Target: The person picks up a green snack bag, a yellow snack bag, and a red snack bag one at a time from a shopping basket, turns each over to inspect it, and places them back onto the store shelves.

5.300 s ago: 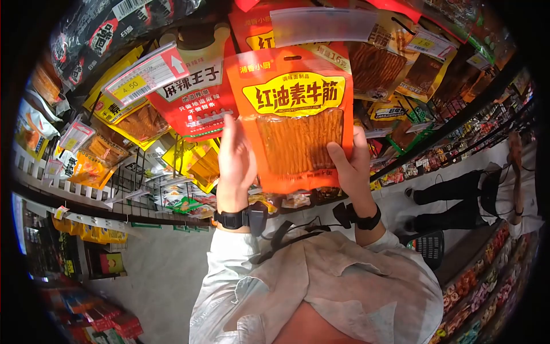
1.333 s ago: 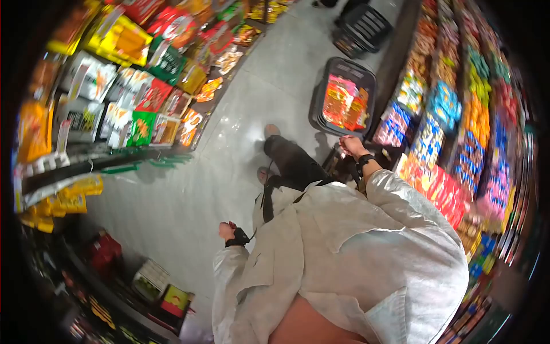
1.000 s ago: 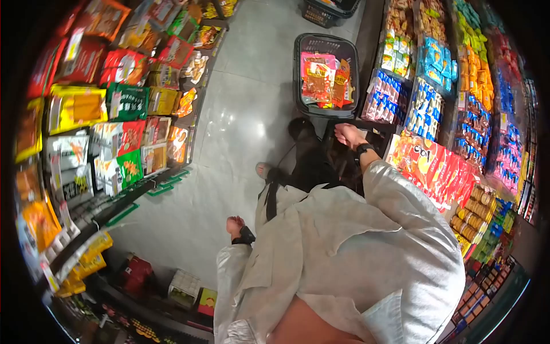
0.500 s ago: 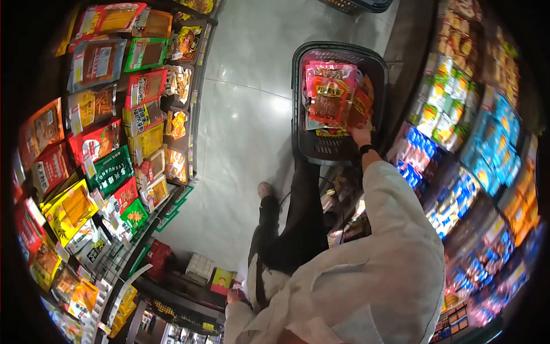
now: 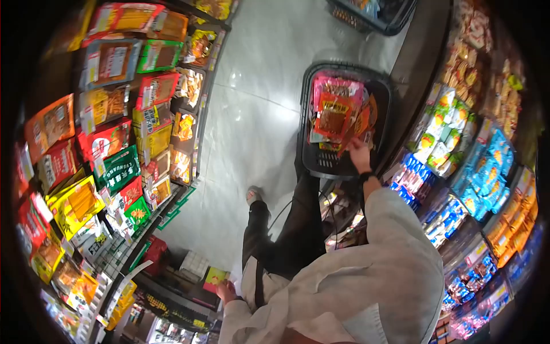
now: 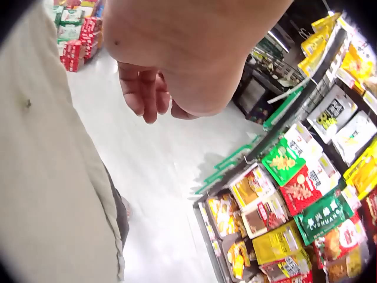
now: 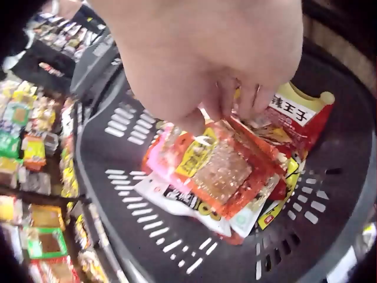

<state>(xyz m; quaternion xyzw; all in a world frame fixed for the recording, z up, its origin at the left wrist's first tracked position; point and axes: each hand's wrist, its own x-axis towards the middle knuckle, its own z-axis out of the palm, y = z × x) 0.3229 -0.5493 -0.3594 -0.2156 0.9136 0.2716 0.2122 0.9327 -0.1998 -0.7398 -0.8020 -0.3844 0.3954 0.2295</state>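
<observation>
My right hand [image 5: 360,155] is down in a black plastic shopping basket [image 5: 321,167], its fingers and thumb pinching the edge of an orange-red snack packet [image 5: 362,122]. In the right wrist view the fingertips [image 7: 250,106] are curled in among the packets, partly hiding the pinched edge. Beside the held packet, a red-orange snack packet with a yellow label [image 5: 334,117] lies on top of a pink packet [image 5: 350,86]. A red packet with a cream top [image 7: 301,112] leans at the basket's side. My left hand [image 6: 147,88] hangs loosely curled by my side, holding nothing.
A second black basket [image 5: 389,26] stands on the grey floor [image 5: 258,69] farther along the aisle. Racks of bagged snacks, with a green packet [image 5: 119,167] among them, line the left. Bins with blue packets [image 5: 490,166] and orange packets [image 5: 513,223] run along the right.
Earlier, both hands held up an orange snack packet at the left rack. I have since turned to the basket; my right hand reached down into it, while my left dropped to my side.
</observation>
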